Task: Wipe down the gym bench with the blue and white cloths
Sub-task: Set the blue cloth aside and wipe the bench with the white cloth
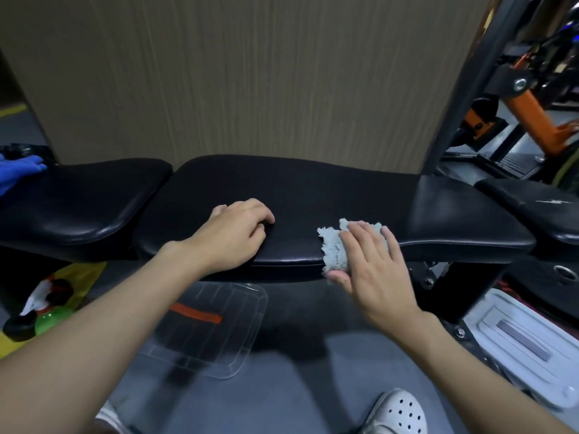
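While the gym bench (313, 189) spans mid-frame from edge to edge, black and padded in sections, items log as follows.

1. white cloth (333, 250): pale, crumpled, on bench front edge, right of ctr; lower part hangs over the edge.
2. right hand (372, 270): palm down on white cloth, pressing it to the pad; fingers straight, slightly apart; thumb low at the front edge, by cloth's btm.
3. left hand (238, 230): on bare pad, ctr frame, apart from white cloth; fingers loosely curled, close together, tips on pad, holding nothing.
4. blue cloth (18, 175): far left edge of frame, on far end of left pad section; partly cut off.
5. clear plastic lid (203, 327): on grey floor below bench, btm ctr, w/ orange strip.
6. green bottle (51, 317): lower left, on floor; blurred.
7. white shoe (398, 411): btm right, perforated top.
8. white tray (526, 343): lower right, on floor beside bench base.
9. orange machine frame (532, 114): upper right, bkgd.
10. wood-grain panel (250, 73): behind bench, upper ctr.
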The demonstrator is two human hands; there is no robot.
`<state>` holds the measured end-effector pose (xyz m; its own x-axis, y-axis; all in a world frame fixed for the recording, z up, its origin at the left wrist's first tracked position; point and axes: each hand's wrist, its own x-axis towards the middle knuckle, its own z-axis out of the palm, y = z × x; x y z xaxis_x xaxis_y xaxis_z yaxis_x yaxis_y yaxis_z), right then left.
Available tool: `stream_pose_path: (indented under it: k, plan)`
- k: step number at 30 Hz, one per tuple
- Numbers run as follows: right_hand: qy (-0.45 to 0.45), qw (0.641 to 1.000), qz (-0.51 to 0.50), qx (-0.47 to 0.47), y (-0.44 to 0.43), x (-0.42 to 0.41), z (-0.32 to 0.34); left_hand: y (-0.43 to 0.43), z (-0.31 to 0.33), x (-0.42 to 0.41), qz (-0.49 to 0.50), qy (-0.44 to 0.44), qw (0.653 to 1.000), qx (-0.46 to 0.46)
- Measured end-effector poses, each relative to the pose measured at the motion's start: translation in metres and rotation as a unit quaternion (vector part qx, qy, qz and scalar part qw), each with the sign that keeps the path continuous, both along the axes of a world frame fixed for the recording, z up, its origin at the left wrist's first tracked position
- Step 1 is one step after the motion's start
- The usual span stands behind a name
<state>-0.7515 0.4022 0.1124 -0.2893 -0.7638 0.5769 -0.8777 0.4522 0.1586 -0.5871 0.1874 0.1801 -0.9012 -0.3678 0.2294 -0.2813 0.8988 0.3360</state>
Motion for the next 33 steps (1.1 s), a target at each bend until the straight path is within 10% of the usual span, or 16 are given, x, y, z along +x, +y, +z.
stream_pose_path:
  k: [9,23,33]
  plan:
    - [0.045,0.999,0.027,0.006,0.008,-0.028,-0.009,0.02,0.0,-0.052,-0.048,-0.008,0.999,-0.015]
    - [-0.06,0.977,-0.2,-0.038,0.102,-0.134,-0.016,0.107,0.001,-0.16,-0.137,-0.089,0.985,-0.051]
    - [-0.317,0.855,-0.361,-0.193,0.125,-0.16,0.003,0.115,-0.003,-0.179,-0.098,-0.046,0.988,-0.11]
